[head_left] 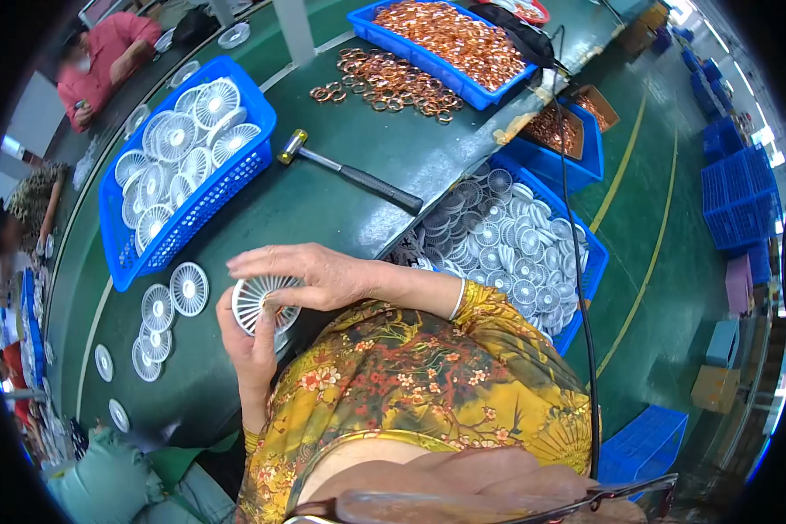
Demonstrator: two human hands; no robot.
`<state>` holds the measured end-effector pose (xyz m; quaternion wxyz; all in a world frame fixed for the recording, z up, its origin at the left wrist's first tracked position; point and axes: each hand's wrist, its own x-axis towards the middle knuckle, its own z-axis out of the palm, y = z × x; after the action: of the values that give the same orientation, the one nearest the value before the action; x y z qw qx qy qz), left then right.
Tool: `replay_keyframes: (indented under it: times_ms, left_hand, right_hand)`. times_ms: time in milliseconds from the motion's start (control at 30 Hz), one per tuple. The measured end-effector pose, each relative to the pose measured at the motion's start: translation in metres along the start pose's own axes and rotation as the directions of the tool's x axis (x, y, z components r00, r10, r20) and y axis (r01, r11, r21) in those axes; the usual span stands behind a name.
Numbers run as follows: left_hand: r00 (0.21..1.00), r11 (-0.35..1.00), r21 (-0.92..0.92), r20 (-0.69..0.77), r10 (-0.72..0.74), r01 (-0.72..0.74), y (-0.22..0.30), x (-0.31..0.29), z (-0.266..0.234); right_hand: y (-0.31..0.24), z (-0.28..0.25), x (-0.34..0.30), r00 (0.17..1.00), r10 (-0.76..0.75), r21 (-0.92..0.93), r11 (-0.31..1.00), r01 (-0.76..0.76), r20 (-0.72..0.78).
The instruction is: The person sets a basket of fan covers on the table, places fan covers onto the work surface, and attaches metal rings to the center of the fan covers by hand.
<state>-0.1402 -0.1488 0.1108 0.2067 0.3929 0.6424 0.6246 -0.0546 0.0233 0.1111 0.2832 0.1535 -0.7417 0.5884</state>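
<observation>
holding a white spoked disc (251, 301) in both hands (316, 272)

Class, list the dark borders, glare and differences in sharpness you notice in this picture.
In the head view, the corners go black, as with a fisheye; pale glare lies on the green table below the hammer; the held white disc looks fairly sharp, the pink shirt softer.

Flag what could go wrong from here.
1. The left hand and right hand hold a thin-spoked white disc; uneven pressure might crack it.
2. The hammer lies with its handle end near the edge of the table; a bump could knock it off, perhaps into the blue crate.
3. Loose discs lie near the left hand; a careless sweep could scatter them.
</observation>
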Motion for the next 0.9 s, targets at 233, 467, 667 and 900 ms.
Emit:
replay_keyframes:
  times_ms: [233, 467, 667, 900]
  left_hand:
    - [0.927, 0.74, 0.581, 0.07, 0.367, -0.337, -0.013, 0.008, -0.003]
    - [0.942, 0.432, 0.893, -0.247, 0.228, 0.13, -0.037, 0.009, -0.044]
    - [0.961, 0.229, 0.965, -0.175, 0.214, 0.125, -0.034, 0.011, -0.041]
    - [0.8, 0.408, 0.875, -0.041, 0.599, -0.26, 0.007, 0.086, -0.048]
  right_hand:
    - [0.014, -0.016, 0.001, 0.989, 0.147, -0.219, 0.965, -0.142, 0.004]
    - [0.063, -0.135, -0.013, 0.765, 0.134, -0.649, 0.452, -0.613, -0.63]
    - [0.104, -0.196, -0.024, 0.726, 0.208, -0.746, -0.032, -0.665, -0.656]
    - [0.075, -0.159, -0.017, 0.738, 0.319, -0.705, 0.236, -0.669, -0.594]
